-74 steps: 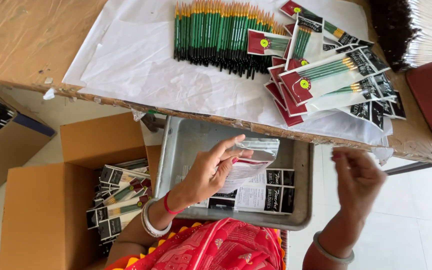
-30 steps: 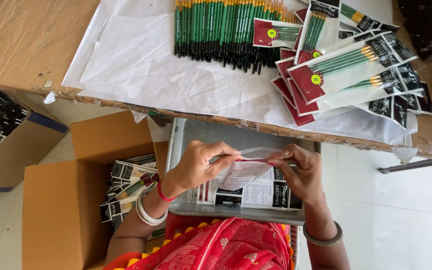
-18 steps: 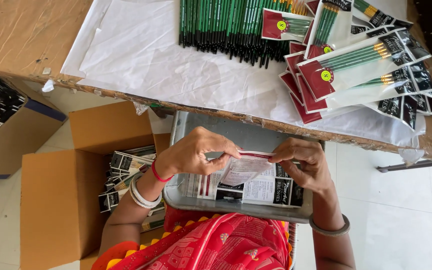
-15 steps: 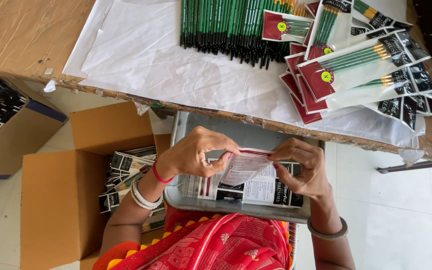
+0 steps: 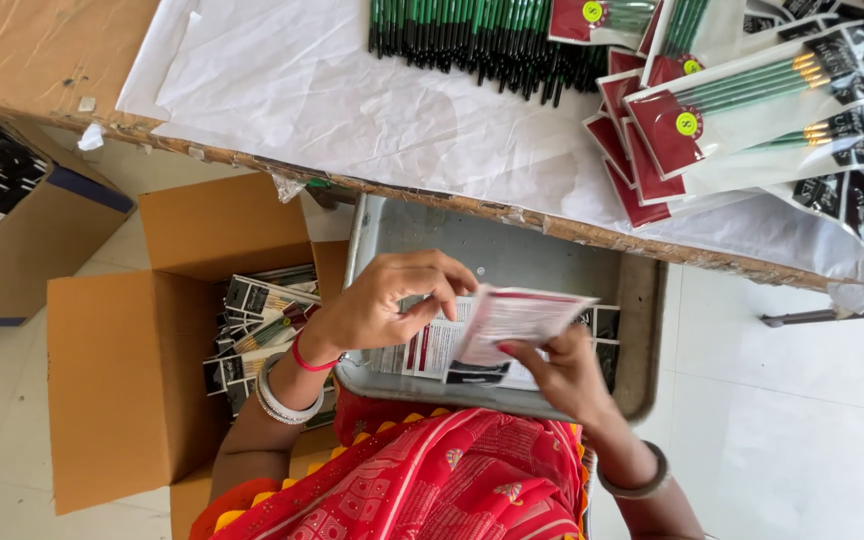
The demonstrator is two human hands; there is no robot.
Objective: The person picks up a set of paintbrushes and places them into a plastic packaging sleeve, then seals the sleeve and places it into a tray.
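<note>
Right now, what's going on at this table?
A person sits with a grey metal tray on the lap. Both hands hold a flat clear pouch over it: the left hand pinches one end, the right hand supports it from below. More flat pouches lie in the tray. On the table above lie loose green pencils and filled pencil packets; an open cardboard box beside the person holds more packets.

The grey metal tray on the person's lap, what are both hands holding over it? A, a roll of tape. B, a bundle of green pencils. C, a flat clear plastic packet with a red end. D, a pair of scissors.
C: the left hand and right hand hold a flat clear plastic packet with a red end above the grey metal tray.
</note>
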